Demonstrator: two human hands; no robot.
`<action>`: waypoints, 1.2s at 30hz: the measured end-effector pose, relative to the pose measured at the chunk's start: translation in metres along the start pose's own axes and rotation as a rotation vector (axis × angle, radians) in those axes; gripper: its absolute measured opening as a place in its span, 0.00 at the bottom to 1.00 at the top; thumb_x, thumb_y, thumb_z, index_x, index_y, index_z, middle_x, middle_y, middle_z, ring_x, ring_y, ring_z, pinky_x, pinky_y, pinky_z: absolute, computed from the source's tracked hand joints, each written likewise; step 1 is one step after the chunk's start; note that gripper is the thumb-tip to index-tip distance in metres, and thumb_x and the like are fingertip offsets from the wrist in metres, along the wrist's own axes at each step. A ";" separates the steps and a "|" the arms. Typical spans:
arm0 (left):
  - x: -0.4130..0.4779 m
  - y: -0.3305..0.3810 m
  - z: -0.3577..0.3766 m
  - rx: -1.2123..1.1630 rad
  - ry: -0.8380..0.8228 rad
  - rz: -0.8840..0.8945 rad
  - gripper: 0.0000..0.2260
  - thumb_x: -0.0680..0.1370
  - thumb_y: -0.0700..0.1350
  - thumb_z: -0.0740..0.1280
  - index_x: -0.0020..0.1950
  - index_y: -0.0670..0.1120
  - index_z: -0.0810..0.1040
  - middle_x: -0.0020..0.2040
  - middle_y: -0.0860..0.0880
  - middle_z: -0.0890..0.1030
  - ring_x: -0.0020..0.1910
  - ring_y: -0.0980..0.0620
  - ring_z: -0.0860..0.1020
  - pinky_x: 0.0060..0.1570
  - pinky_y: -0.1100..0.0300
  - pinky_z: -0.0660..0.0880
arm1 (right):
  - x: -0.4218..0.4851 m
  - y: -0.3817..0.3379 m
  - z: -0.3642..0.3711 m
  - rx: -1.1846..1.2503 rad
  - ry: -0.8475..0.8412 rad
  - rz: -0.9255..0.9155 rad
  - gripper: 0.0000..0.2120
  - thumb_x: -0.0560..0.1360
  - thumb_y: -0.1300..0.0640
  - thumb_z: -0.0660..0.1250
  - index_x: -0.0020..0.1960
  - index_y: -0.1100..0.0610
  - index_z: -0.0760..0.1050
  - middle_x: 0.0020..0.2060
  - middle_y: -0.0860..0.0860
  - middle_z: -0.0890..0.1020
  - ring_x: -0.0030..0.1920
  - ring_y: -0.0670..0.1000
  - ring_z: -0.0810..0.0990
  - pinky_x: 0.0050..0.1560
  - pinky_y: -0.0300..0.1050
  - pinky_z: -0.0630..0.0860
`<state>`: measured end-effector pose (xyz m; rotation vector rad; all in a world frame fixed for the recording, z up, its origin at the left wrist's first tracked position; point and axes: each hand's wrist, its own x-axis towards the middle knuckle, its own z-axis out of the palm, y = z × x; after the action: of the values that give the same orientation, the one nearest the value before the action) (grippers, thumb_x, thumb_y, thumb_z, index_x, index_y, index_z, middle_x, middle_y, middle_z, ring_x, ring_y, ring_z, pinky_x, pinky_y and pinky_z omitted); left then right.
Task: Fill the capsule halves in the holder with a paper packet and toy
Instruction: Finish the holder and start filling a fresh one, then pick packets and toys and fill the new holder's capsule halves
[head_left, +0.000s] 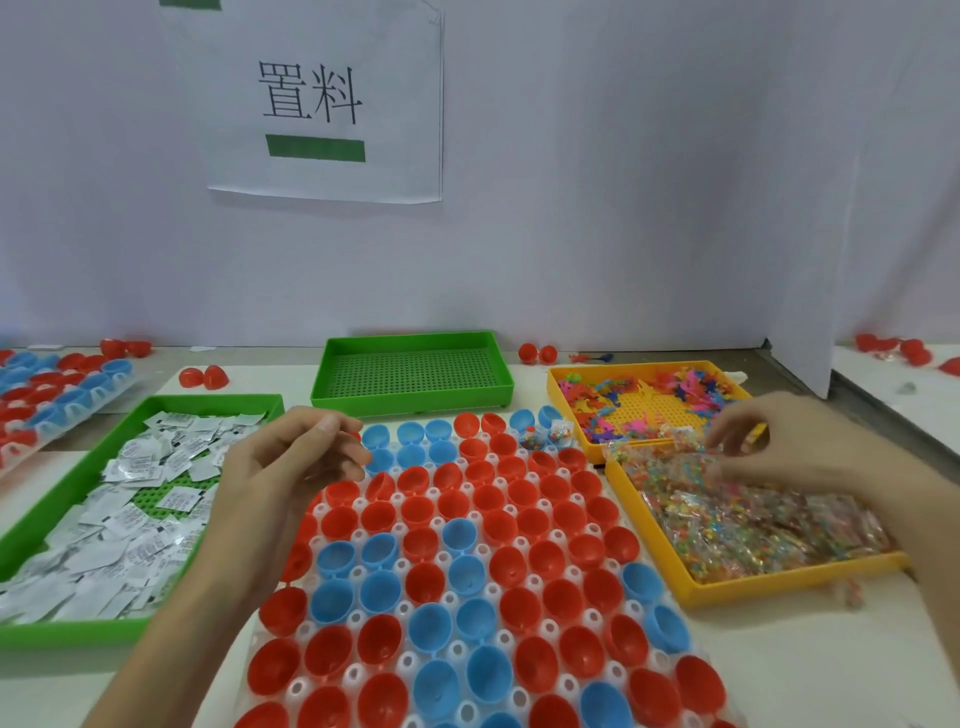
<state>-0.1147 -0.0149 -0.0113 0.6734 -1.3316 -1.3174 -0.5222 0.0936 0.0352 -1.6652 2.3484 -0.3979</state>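
Observation:
A white holder (298, 688) full of red and blue capsule halves (467, 525) fills the middle of the table. Two halves at its far right corner have small bead packets (543, 437) in them; the others look empty. My left hand (280, 478) hovers over the holder's far left part, fingers loosely curled, nothing in it. My right hand (795, 447) is over the near yellow tray (769, 584) and pinches a clear packet of coloured beads (680, 441) at the tray's far edge. White paper packets (130, 509) fill the green tray (52, 499) on the left.
A far yellow tray (561, 371) holds small colourful plastic toys (675, 389). An empty green tray (415, 395) stands behind the holder. Another filled holder (62, 395) lies at the far left. Loose red halves (202, 376) lie along the white wall.

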 end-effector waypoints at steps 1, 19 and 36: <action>0.000 -0.001 0.001 0.002 0.000 -0.002 0.08 0.75 0.45 0.66 0.42 0.44 0.84 0.38 0.41 0.82 0.37 0.47 0.79 0.42 0.61 0.79 | -0.004 0.003 0.007 0.035 0.039 0.027 0.10 0.62 0.47 0.83 0.38 0.42 0.82 0.34 0.41 0.83 0.37 0.42 0.81 0.39 0.43 0.76; 0.018 -0.005 -0.085 1.300 0.432 -0.141 0.15 0.77 0.44 0.71 0.64 0.50 0.80 0.66 0.40 0.78 0.63 0.36 0.75 0.62 0.37 0.72 | -0.013 0.015 0.020 0.450 0.541 0.078 0.13 0.72 0.64 0.74 0.41 0.45 0.82 0.37 0.40 0.85 0.39 0.44 0.83 0.35 0.43 0.77; 0.019 -0.010 -0.106 1.045 0.528 0.138 0.14 0.79 0.47 0.69 0.63 0.57 0.75 0.45 0.50 0.84 0.41 0.51 0.82 0.48 0.46 0.81 | -0.014 -0.041 0.050 0.970 0.379 -0.285 0.13 0.72 0.68 0.73 0.46 0.50 0.84 0.43 0.52 0.86 0.44 0.51 0.85 0.42 0.40 0.82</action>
<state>-0.0245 -0.0675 -0.0373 1.4722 -1.5147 -0.1917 -0.4648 0.0898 0.0034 -1.4481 1.5924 -1.6935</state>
